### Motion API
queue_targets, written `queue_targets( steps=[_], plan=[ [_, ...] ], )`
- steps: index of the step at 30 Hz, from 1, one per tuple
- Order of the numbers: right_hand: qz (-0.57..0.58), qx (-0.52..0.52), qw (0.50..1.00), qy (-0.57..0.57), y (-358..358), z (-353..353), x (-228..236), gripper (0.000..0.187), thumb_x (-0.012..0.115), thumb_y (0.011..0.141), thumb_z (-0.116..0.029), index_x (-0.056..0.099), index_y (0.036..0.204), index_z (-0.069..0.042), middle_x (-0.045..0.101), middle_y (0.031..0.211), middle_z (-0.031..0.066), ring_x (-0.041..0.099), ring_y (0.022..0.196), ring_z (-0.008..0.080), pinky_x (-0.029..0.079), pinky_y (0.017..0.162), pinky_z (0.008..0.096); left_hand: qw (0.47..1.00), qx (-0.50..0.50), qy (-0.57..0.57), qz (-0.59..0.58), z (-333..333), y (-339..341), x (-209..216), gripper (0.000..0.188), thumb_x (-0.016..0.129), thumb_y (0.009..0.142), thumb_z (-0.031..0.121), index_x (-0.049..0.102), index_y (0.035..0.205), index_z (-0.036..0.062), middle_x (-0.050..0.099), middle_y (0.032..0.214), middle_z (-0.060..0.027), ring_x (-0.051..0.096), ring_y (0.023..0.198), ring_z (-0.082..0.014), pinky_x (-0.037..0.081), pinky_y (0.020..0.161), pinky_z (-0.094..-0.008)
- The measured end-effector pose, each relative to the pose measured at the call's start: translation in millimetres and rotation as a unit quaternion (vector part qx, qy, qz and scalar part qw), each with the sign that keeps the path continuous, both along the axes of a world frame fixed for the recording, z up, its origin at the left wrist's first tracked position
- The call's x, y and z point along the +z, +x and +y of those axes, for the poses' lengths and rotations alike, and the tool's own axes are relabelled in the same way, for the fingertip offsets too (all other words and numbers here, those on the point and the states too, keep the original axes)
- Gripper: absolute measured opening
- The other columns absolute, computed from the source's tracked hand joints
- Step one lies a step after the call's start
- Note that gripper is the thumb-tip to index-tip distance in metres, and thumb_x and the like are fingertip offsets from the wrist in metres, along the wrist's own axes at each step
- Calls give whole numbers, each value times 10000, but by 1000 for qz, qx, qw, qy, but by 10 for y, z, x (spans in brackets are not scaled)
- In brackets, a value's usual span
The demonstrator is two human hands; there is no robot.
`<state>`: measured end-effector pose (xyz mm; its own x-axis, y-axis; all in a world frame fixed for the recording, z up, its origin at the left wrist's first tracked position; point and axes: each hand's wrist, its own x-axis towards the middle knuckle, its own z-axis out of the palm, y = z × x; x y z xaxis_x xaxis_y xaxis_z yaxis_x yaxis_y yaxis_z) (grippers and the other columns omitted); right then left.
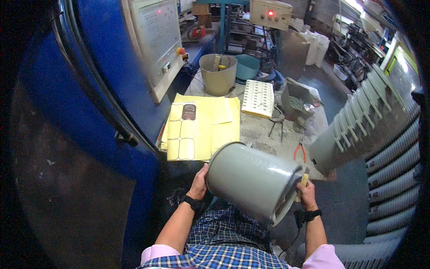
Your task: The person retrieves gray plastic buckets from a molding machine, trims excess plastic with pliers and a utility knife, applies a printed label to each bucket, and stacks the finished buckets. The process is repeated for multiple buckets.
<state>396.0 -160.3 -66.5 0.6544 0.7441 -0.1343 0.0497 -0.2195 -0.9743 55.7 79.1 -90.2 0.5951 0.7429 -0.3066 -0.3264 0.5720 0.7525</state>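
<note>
A grey plastic bucket (248, 177) lies tipped on its side in front of me, held in the air between my hands above my lap. My left hand (198, 184) grips its left end, with the thumb against the edge. At the bucket's right end is my right hand (307, 193), its fingers closed round a yellow-handled knife (304, 180) beside the rim. The bucket partly hides that hand's contact with the rim. Just beyond, red-handled pliers (300, 152) rest on the worktable (264, 136).
Yellow label sheets (204, 127), a white printed sheet (258, 98), a grey bucket with tools (218, 74) and a dark bin (297, 99) occupy the table. A leaning stack of nested grey buckets (363, 116) stands right. A blue machine with a control panel (156, 42) borders the left.
</note>
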Motion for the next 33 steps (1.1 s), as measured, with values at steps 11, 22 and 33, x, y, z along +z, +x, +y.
queue_targets(
  steps=[11, 22, 33],
  plan=[
    [-71, 126, 978, 151, -283, -719, 168, 233, 515, 932, -189, 647, 1005, -12, 582, 1188, 187, 550, 1106, 260, 430, 932, 352, 945, -277, 147, 95, -1223, -395, 1056, 528, 708, 781, 233, 492, 1195, -15, 580, 1104, -92, 531, 999, -156, 432, 870, -299],
    [-61, 116, 990, 57, -958, -705, 1283, 416, 373, 970, -429, 393, 1197, -81, 530, 691, 17, 414, 591, 71, 319, 520, 205, 918, -233, 293, 131, -1693, -405, 1168, 371, 676, 790, 151, 537, 1083, -31, 609, 908, -85, 566, 827, -148, 463, 751, -278],
    [-184, 316, 920, 137, -1740, -318, 1457, 307, 753, 690, -51, 583, 947, -43, 634, 907, 78, 582, 832, 212, 443, 800, 310, 921, -263, 265, 108, -1957, -541, 1180, 371, 651, 803, 109, 533, 1124, -34, 619, 961, -113, 570, 862, -165, 462, 786, -302]
  ],
)
